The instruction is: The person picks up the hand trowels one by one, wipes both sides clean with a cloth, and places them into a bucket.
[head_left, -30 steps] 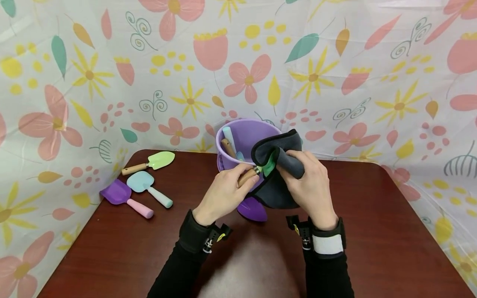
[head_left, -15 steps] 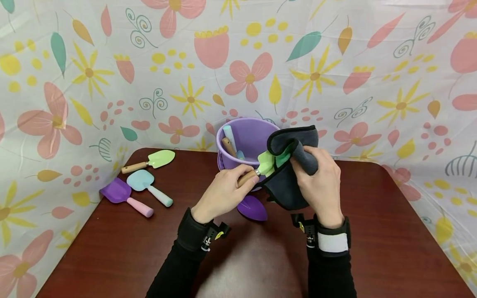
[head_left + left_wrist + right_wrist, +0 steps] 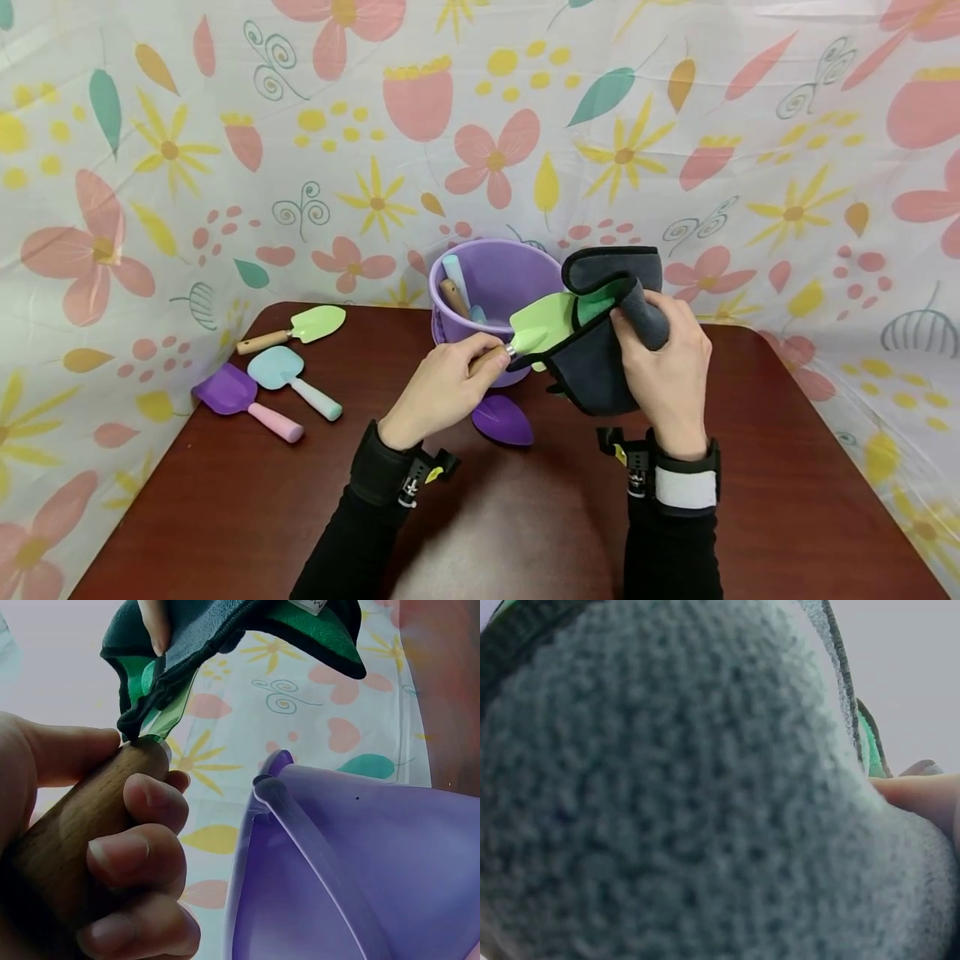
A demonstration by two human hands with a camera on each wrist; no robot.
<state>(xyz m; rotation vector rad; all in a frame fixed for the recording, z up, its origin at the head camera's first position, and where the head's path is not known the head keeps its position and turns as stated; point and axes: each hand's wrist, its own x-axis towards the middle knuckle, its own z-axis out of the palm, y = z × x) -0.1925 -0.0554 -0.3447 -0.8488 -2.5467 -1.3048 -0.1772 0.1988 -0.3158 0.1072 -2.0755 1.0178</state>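
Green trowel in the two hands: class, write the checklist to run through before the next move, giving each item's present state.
1. Left hand grips the green trowel by its wooden handle: ok.
2. Right hand holds the dark cloth: ok.
3. Cloth wraps the blade tip: ok.
4. Blade fully clean: cannot tell, partly covered.
5. Purple bucket upright behind: ok.
6. Purple scoop lies under the hands, in the way: not ok.
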